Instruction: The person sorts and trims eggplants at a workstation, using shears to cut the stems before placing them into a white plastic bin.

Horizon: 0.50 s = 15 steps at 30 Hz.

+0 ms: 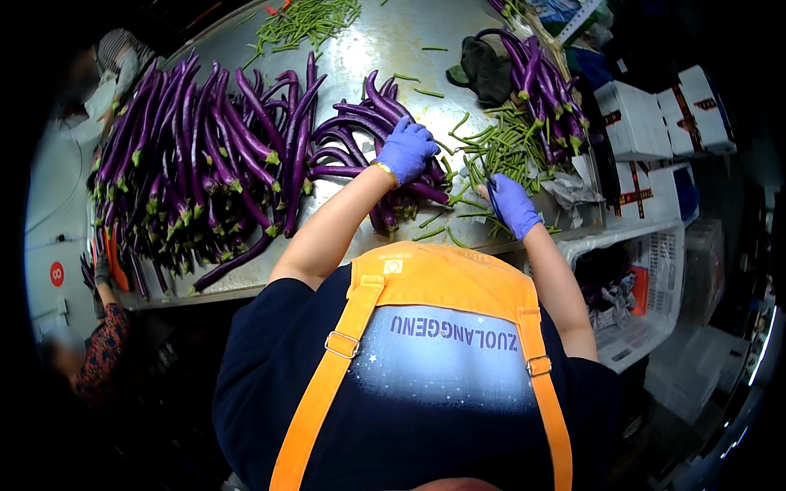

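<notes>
while white boxes (634,123) sit far right, left hand (405,150) grips eggplants (360,139); right hand (513,204) holds a dark tool, unclear.

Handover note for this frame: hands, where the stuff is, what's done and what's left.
Left hand: gloved, resting on the small eggplant pile mid-table; grip unclear.
Right hand: gloved, at the table edge, closed on a thin dark tool; type unclear.
Big eggplant pile on the left, another bunch far right.
Cut green stems litter the table beside the right hand.
Done or left: piles can't be told apart as trimmed or not.
</notes>
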Each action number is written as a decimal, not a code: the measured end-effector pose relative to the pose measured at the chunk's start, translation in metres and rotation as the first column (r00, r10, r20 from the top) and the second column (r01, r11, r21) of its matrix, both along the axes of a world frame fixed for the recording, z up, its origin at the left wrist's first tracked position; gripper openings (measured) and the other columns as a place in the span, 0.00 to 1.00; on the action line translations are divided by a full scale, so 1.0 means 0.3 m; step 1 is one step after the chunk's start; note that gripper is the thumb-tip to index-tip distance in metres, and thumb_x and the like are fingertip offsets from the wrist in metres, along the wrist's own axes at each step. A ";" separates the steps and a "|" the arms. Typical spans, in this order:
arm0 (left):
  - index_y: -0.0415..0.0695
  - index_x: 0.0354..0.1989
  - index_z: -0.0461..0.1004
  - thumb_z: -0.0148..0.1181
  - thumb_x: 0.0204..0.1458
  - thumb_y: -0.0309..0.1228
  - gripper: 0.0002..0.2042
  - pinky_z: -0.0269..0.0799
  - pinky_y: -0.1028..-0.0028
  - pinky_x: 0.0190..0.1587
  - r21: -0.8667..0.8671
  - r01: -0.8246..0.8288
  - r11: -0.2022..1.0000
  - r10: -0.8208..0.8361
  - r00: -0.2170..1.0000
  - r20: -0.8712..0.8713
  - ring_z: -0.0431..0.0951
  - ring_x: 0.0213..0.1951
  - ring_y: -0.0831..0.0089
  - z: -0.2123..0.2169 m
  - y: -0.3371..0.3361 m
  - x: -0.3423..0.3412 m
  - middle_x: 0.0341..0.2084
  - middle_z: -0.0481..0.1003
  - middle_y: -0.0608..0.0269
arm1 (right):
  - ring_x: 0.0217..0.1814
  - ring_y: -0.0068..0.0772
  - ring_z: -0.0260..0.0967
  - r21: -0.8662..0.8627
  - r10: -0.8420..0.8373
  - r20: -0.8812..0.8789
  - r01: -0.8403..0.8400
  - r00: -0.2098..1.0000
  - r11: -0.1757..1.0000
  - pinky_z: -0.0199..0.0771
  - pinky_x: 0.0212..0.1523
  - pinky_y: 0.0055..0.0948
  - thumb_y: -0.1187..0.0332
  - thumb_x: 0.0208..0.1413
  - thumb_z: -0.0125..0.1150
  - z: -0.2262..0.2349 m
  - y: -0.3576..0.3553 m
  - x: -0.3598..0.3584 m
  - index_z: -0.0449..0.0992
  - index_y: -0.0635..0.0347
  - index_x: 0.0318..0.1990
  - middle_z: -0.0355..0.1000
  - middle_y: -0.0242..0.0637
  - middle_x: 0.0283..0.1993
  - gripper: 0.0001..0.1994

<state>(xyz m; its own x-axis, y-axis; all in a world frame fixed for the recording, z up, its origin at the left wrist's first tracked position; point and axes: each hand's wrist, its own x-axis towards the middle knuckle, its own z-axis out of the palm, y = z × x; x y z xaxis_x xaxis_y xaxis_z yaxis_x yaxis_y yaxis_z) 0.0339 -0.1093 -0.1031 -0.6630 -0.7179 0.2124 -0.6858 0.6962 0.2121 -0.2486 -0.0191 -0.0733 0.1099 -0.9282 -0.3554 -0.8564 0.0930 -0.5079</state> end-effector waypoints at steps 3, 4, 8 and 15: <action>0.52 0.45 0.82 0.58 0.47 0.21 0.17 0.66 0.56 0.64 0.067 -0.127 0.990 0.143 0.880 -0.453 0.77 0.51 0.56 0.148 0.131 0.078 0.44 0.79 0.59 | 0.46 0.54 0.76 -0.133 0.052 -0.332 -0.101 0.942 0.986 0.76 0.47 0.47 0.56 0.60 0.64 0.016 0.009 -0.060 0.75 0.62 0.45 0.76 0.53 0.43 0.17; 0.50 0.46 0.81 0.58 0.46 0.20 0.18 0.69 0.58 0.62 0.144 -0.163 0.976 0.216 0.795 -0.567 0.78 0.50 0.56 0.175 0.180 0.124 0.44 0.79 0.57 | 0.46 0.55 0.76 -0.160 0.067 -0.441 -0.152 0.895 0.975 0.76 0.47 0.48 0.57 0.60 0.64 0.028 0.001 -0.058 0.75 0.61 0.46 0.76 0.52 0.45 0.16; 0.40 0.40 0.80 0.59 0.57 0.28 0.07 0.73 0.64 0.50 0.403 -0.610 0.682 0.670 0.300 -0.679 0.79 0.43 0.60 0.059 0.368 0.310 0.36 0.79 0.55 | 0.51 0.59 0.74 -0.402 0.214 -0.193 -0.277 0.957 0.873 0.76 0.51 0.48 0.59 0.55 0.70 0.054 -0.129 0.009 0.72 0.60 0.59 0.75 0.55 0.49 0.26; 0.45 0.59 0.76 0.64 0.57 0.58 0.31 0.70 0.70 0.57 0.950 0.190 0.247 0.969 -0.045 -0.243 0.76 0.48 0.73 -0.026 0.370 0.308 0.51 0.77 0.61 | 0.60 0.41 0.74 0.144 0.002 0.659 -0.129 0.752 0.981 0.73 0.62 0.36 0.48 0.57 0.71 -0.107 -0.449 0.394 0.66 0.72 0.65 0.72 0.52 0.62 0.39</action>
<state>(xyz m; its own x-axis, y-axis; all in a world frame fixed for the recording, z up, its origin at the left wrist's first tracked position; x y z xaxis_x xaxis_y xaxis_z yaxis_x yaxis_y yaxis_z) 0.1264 0.0017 -0.1110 0.1021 -0.8203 -0.5627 0.3713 -0.4933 0.7866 -0.1303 -0.1539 -0.1056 0.4323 -0.8418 -0.3233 -0.3273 0.1876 -0.9261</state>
